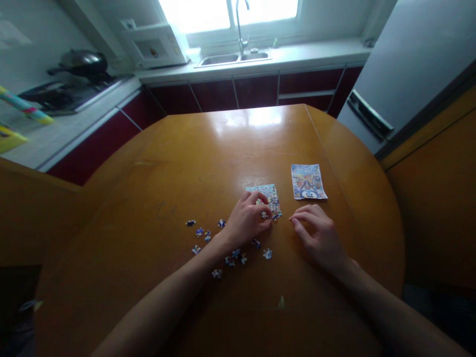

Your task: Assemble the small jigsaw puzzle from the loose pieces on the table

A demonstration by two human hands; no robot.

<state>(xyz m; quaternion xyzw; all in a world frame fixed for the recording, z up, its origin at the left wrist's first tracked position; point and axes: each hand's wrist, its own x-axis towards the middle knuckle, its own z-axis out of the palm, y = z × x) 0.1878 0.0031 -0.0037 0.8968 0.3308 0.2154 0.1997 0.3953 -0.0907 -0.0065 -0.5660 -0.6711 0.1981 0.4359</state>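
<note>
A partly assembled jigsaw puzzle (274, 201) lies on the wooden table, its left part covered by my left hand (247, 218). The fingers of that hand are curled, with thumb and index finger closed around a small puzzle piece (275, 217) at the puzzle's lower edge. Just right of the puzzle, my right hand (318, 235) hovers low over the table, thumb and fingertips pinched together; whatever is between them, if anything, is too small to make out. Several loose blue and white puzzle pieces (217, 273) are scattered below and left of my left hand, one puzzle piece (267, 254) nearer the right.
A creased picture sheet (308, 182) with a penguin-like figure lies beyond my right hand. The oval wooden table (193, 163) fills the middle. Behind it are a counter with a sink (219, 59), a microwave (158, 45), a stove with a pan (84, 62), and a fridge (405, 64) at right.
</note>
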